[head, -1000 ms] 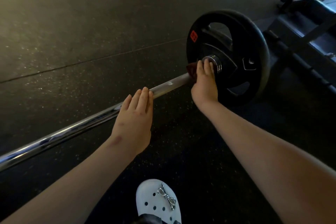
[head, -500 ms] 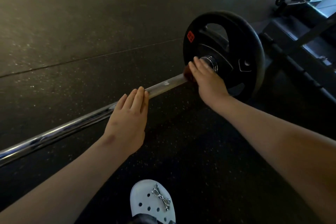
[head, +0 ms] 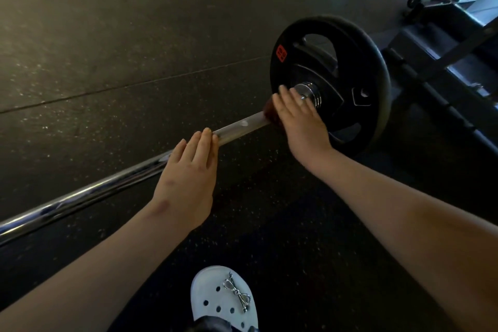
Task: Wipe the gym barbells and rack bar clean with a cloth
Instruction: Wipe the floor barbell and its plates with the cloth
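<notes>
The room was dim, the rubber floor (head: 107, 35) nearly black, with a warm yellowish wash at the upper left and cooler, paler light at the upper right. Thin glints ran along the chrome bar (head: 80, 194). The right hand (head: 301, 121) looked slightly motion-blurred, and the bar bowed faintly.

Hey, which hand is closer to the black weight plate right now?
Right. The right hand holds the cloth on the bar right beside the weight plate; the left hand rests farther down the bar.
</notes>
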